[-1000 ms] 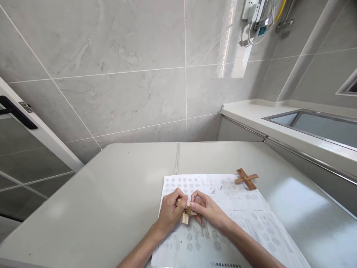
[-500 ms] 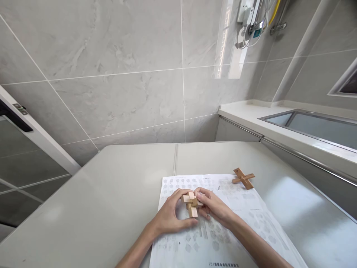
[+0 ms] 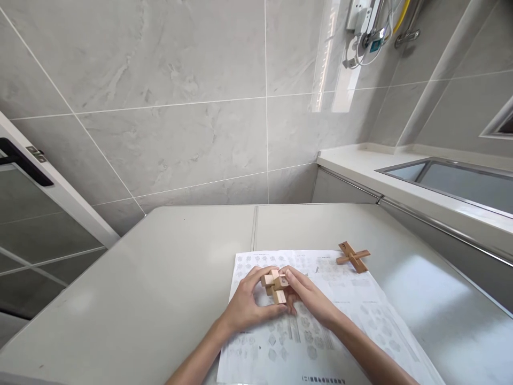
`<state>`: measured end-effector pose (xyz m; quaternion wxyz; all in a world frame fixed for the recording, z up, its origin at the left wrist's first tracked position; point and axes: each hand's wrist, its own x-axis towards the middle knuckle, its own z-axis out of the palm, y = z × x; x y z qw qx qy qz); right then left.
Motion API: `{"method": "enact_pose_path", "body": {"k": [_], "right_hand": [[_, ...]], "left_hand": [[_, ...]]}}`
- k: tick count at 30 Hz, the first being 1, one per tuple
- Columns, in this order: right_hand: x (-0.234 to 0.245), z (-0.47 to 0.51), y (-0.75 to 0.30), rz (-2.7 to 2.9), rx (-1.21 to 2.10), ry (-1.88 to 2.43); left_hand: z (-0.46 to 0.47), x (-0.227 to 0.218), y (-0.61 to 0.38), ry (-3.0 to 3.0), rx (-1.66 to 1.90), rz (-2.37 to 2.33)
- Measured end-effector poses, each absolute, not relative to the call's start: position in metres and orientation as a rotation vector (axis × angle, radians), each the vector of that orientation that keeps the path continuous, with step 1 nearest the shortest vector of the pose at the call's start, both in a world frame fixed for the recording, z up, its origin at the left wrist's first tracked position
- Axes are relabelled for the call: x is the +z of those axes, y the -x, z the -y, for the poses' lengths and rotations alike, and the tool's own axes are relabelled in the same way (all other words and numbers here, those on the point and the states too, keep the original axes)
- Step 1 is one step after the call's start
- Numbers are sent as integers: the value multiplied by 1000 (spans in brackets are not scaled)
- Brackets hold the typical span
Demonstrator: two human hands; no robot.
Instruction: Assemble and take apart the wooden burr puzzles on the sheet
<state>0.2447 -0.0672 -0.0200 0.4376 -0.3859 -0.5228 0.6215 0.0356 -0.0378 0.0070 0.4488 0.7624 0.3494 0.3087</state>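
Between the left hand (image 3: pixel 244 303) and right hand (image 3: pixel 308 298), both gripping it, I saw a wooden puzzle (image 3: pixel 276 285), paper (image 3: pixel 296 347) underneath.

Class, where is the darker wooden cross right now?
In the head view, the darker wooden cross lies right of centre, at the far right corner of the printed sheet, beyond the right hand.
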Motion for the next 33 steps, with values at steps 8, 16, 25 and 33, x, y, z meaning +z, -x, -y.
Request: {"method": "enact_pose_path", "body": {"k": [8,16,25,33], "right_hand": [[-22,71,-245,1450,1252,1032],[-25,72,-242,1377,1539,898],[-25,69,-241,1185,1828,771],[-37,52,-246,844,1752,813]], "left_hand": [[33,5,-32,-1782,794,-838],[34,6,-33,-1827,810,-743],[36,6,-31,-1910,837,-781],[32,-12,-40,-1816,861,-957]]}}
